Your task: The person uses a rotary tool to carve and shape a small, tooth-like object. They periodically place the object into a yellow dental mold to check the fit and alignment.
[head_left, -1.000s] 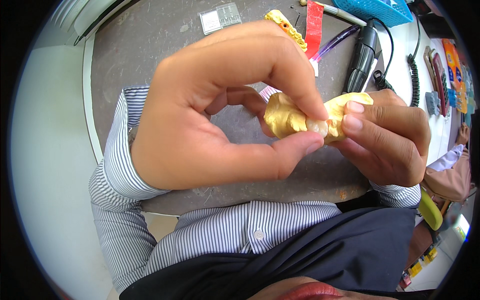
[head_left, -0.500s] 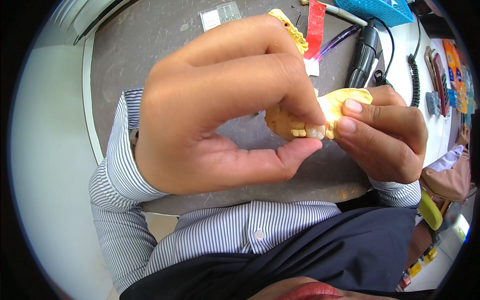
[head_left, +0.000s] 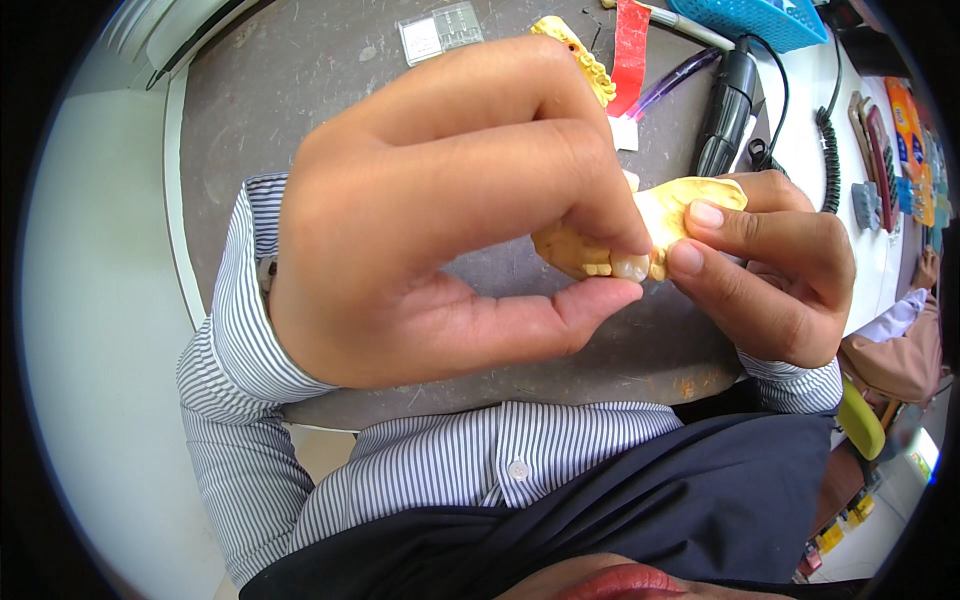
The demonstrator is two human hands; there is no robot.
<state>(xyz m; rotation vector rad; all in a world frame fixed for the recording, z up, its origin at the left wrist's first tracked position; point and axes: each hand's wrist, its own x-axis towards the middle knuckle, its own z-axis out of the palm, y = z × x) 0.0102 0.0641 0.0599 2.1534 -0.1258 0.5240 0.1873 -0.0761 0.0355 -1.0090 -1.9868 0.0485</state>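
Above the table, my right hand [head_left: 785,265] grips a yellow plaster dental model [head_left: 690,200] by its right part, fingertips on the near face. A glossy whitish dental crown [head_left: 629,267] sits in the model's row of teeth. My left hand [head_left: 450,210] pinches this crown between thumb and forefinger, thumb below and forefinger above. The left hand hides part of the model's left side. A second yellow dental model [head_left: 580,60] lies on the table beyond my left knuckles, partly covered by them.
A black handpiece [head_left: 727,110] with a cord lies at the far right, beside a purple pen [head_left: 680,80] and a red strip [head_left: 630,55]. A blue basket [head_left: 760,22] stands behind them. A clear compartment box [head_left: 440,33] lies at the back of the grey table [head_left: 260,100].
The left knuckles have sunk slightly, and the model has tilted a little in my fingers. Both hands keep their hold on the model and crown.
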